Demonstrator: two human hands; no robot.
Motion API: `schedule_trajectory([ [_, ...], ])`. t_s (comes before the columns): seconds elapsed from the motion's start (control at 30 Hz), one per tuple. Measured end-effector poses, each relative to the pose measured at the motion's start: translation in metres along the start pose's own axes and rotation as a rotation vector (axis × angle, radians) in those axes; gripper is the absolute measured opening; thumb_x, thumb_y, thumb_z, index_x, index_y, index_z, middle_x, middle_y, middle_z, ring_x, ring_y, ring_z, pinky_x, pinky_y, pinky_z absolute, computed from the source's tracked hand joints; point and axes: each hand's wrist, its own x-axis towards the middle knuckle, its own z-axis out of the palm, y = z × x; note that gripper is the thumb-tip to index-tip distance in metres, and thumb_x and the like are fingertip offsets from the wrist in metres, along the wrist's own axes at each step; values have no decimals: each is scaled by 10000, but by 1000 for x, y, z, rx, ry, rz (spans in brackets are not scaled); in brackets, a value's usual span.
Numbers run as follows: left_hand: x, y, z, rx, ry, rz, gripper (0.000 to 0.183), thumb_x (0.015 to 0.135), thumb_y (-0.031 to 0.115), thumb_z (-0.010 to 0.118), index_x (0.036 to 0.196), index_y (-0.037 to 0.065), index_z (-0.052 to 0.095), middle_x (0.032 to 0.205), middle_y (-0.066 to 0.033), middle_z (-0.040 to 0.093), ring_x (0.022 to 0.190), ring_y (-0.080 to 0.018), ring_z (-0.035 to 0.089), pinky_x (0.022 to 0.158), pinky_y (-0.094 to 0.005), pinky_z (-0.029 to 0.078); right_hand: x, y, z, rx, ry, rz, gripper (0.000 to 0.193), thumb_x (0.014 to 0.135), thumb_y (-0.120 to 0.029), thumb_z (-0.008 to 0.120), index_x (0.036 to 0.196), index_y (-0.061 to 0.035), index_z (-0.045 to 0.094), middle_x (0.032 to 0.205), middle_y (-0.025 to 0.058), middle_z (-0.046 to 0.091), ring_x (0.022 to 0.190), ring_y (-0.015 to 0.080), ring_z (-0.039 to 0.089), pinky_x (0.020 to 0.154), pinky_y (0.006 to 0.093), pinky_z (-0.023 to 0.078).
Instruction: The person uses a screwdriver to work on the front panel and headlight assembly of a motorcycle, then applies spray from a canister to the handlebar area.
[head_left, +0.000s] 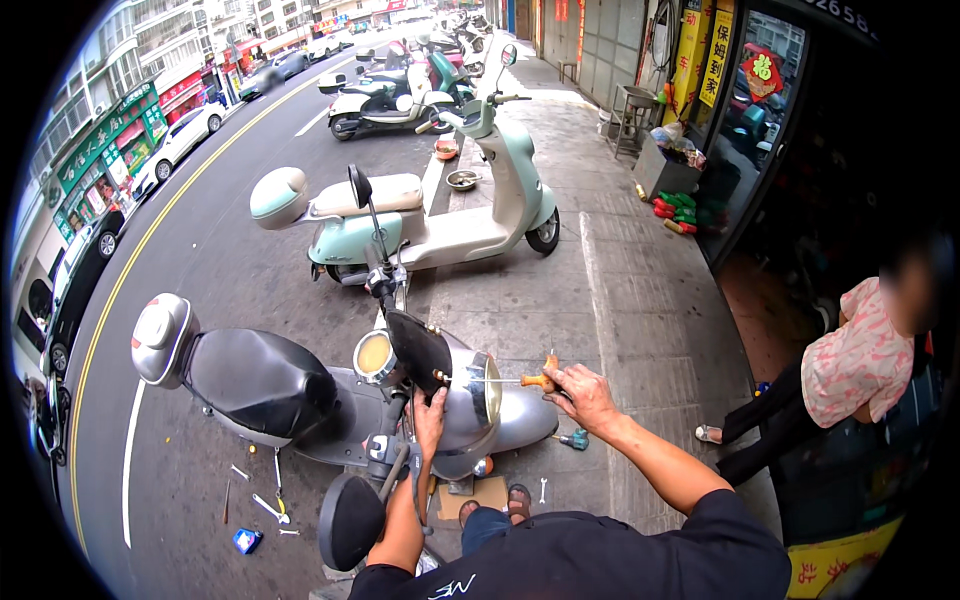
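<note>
My right hand is closed around the orange T-shaped handle of a screwdriver. Its long metal shaft points left, across the silver headlight of a grey scooter, with the tip near a dark windscreen panel and its small brass-coloured fixing. Just below that tip, my left hand reaches up between the handlebar and the headlight housing. Its fingers are stretched out against the housing, partly hidden. Left of the windscreen sits a round gauge with a yellowish face.
Spanners and a blue item lie on the road at lower left. A cordless drill and a cardboard sheet are near my feet. A mint-green scooter stands ahead. Another person is at right, beside a shop doorway.
</note>
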Motion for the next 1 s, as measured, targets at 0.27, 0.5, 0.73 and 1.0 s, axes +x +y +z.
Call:
schedule_trajectory([
  [0.27, 2, 3, 3, -49, -53, -73, 274, 891, 258, 624, 1062, 47, 594, 749, -17, 602, 574, -73, 511, 469, -226, 393, 16, 11, -6, 43, 30, -27, 347, 788, -339, 694, 1003, -69, 659, 832, 81, 634, 805, 248, 605, 717, 370, 498],
  [0.5, -3, 17, 6, -260, -93, -91, 283, 916, 223, 588, 1115, 23, 566, 912, -33, 609, 724, -97, 515, 627, -259, 427, 16, 20, 16, 452, -98, 499, 440, 894, -455, 544, 859, -22, 616, 712, 152, 617, 675, 306, 611, 638, 393, 470],
  [0.73, -4, 22, 3, -286, -81, -103, 310, 917, 235, 587, 1138, 21, 548, 939, -28, 593, 722, -95, 499, 637, -257, 422, 13, 5, 23, 359, -7, 427, 369, 907, -403, 527, 916, -41, 598, 758, 167, 632, 725, 356, 621, 663, 424, 471],
  [1.0, -6, 15, 9, -249, -71, -95, 331, 918, 238, 586, 1171, 33, 526, 910, -18, 576, 639, -80, 468, 579, -246, 419, 8, 19, 39, 526, 108, 400, 337, 920, -357, 536, 904, -27, 605, 687, 135, 617, 600, 212, 578, 566, 341, 456],
])
